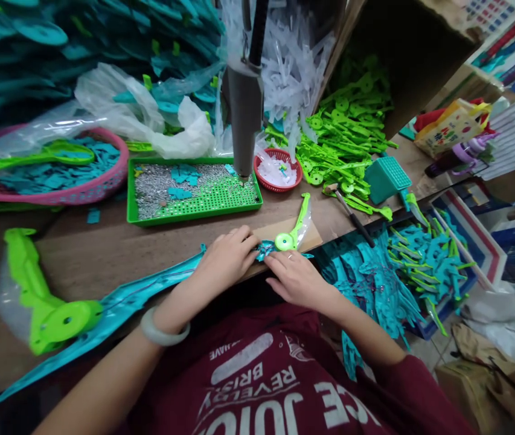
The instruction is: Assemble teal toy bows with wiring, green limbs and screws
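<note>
My left hand [229, 256] and my right hand [294, 278] meet at the table's front edge. Both pinch a small teal plastic piece [266, 248] that joins a long teal blade-shaped part [116, 305] running off to the lower left. A green plastic arm [294, 228] with a round hub lies against the teal piece, just beyond my fingertips. A pale bangle [163, 330] sits on my left wrist. Right above the work hangs a grey powered screwdriver [244, 115], its tip over a green tray.
A green tray [194, 214] holds screws and teal bits. A small red basket [278, 170] sits beside it. A pink basket [53, 169] of teal parts stands left. Green parts [348, 139] pile at back right; a bin of teal parts [388, 278] sits at right. A green assembled piece [44, 302] lies left.
</note>
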`<action>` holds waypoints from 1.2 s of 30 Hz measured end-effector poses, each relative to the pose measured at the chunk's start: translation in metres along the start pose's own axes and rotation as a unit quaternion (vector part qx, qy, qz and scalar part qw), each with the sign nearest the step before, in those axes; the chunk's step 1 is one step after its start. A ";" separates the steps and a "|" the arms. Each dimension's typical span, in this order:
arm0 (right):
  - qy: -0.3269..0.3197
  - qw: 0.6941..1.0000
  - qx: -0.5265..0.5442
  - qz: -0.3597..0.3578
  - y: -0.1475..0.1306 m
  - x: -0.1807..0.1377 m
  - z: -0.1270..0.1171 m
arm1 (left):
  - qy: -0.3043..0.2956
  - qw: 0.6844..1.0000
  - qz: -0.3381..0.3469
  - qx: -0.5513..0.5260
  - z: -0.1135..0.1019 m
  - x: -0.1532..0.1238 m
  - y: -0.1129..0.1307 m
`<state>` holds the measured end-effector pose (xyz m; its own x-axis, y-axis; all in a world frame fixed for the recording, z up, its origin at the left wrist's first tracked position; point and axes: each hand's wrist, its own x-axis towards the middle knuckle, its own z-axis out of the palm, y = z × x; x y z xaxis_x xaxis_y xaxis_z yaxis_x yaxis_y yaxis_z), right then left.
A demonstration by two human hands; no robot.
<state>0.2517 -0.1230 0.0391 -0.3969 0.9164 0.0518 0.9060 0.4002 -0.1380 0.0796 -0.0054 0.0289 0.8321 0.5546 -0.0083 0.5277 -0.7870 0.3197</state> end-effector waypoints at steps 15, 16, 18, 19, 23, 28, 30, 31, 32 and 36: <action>0.128 0.990 -0.048 -0.029 0.010 -0.009 0.026 | 0.153 0.986 0.020 -0.066 0.000 -0.035 -0.022; 0.137 0.989 -0.047 -0.035 0.012 -0.009 0.027 | 0.174 0.983 0.009 -0.064 -0.003 -0.043 -0.025; 0.144 0.988 -0.033 -0.044 0.017 -0.011 0.030 | 0.202 0.978 -0.016 -0.052 -0.009 -0.059 -0.026; 0.148 0.988 -0.019 -0.044 0.019 -0.013 0.031 | 0.210 0.976 -0.024 -0.045 -0.011 -0.067 -0.024; 0.230 0.973 0.030 0.008 0.030 -0.020 0.032 | 0.243 0.970 0.007 -0.017 -0.006 -0.084 -0.004; 0.215 0.973 0.032 -0.080 0.034 -0.017 0.024 | 0.253 0.962 0.098 -0.007 0.025 -0.064 0.037; 0.228 0.968 0.062 -0.077 0.039 -0.015 0.017 | 0.231 0.969 0.084 0.013 0.037 -0.052 0.048; 0.255 0.962 0.080 -0.048 0.043 -0.016 0.011 | 0.217 0.973 0.072 0.022 0.041 -0.047 0.050; 0.289 0.953 0.094 -0.005 0.049 -0.017 0.004 | 0.203 0.977 0.060 0.028 0.045 -0.043 0.052; 0.386 0.905 0.076 0.159 0.080 -0.017 -0.026 | 0.168 0.985 0.034 0.032 0.048 -0.035 0.052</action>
<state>0.3351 -0.1068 0.0527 0.1556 0.7408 0.6534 0.9020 0.1631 -0.3997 0.0865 -0.0790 0.0002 0.7677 0.5504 0.3283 0.4922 -0.8344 0.2479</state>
